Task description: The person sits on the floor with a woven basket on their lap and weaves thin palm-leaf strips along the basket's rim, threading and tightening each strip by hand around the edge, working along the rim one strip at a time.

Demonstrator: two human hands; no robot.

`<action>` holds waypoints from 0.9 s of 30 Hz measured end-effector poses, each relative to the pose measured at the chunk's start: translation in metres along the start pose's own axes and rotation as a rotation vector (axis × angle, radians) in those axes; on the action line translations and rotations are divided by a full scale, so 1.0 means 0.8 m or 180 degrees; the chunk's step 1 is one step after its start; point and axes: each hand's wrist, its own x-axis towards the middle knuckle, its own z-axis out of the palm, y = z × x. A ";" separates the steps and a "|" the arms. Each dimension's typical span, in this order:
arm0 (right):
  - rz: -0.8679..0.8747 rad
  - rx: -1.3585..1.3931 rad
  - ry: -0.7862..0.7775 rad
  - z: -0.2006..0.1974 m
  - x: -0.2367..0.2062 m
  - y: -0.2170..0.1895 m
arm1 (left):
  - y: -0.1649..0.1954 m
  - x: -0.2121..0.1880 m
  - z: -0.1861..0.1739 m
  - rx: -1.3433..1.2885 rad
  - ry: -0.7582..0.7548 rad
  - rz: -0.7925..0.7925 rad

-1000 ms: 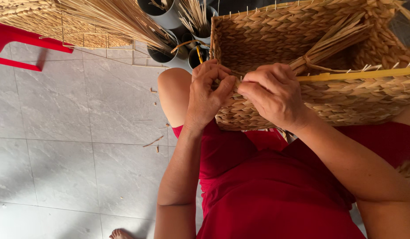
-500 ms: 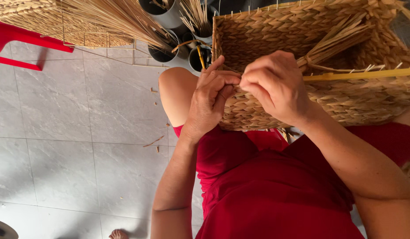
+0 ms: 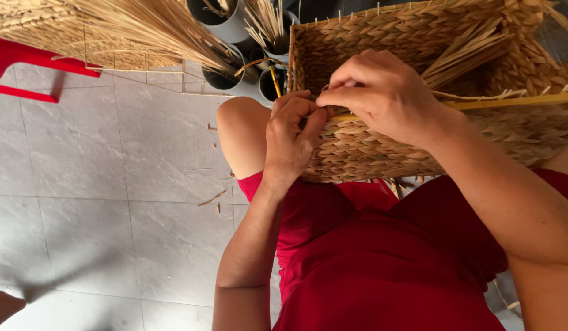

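I see a basket point(image 3: 382, 147) resting on the lap, against the red clothing point(image 3: 382, 257). It is rectangular, woven of flat, pale straw-coloured braids running in tidy rows, with thin stakes sticking up along its rim. My left hand point(image 3: 291, 138) presses against the basket's near wall, fingers curled together at the weave. My right hand point(image 3: 382, 92) sits just above it, fingertips pinched on a strand at the wall; the two hands touch. A yellow rod point(image 3: 511, 102) lies along the basket's side, running out from under the right hand. Loose reeds point(image 3: 468, 49) lie inside the basket. Beyond the basket stand grey pots point(image 3: 229, 24) on the tiled floor point(image 3: 100, 184).
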 end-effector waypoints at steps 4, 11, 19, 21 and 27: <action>-0.0044 0.0091 -0.0175 0.002 0.004 0.006 | -0.002 0.000 -0.005 -0.0173 -0.0094 -0.0023; 0.0685 0.0682 -0.0768 0.013 0.014 0.019 | -0.004 0.001 -0.010 -0.0173 -0.0243 -0.0086; 0.2305 0.1517 -0.1694 0.003 0.024 0.022 | 0.006 0.000 -0.011 0.0299 -0.0329 -0.0036; 0.2428 0.1590 -0.1793 0.001 0.027 0.022 | 0.010 0.000 -0.010 0.0450 -0.0360 -0.0072; 0.2529 0.1559 -0.1997 0.002 0.033 0.022 | 0.014 0.000 -0.009 0.0580 -0.0321 0.0027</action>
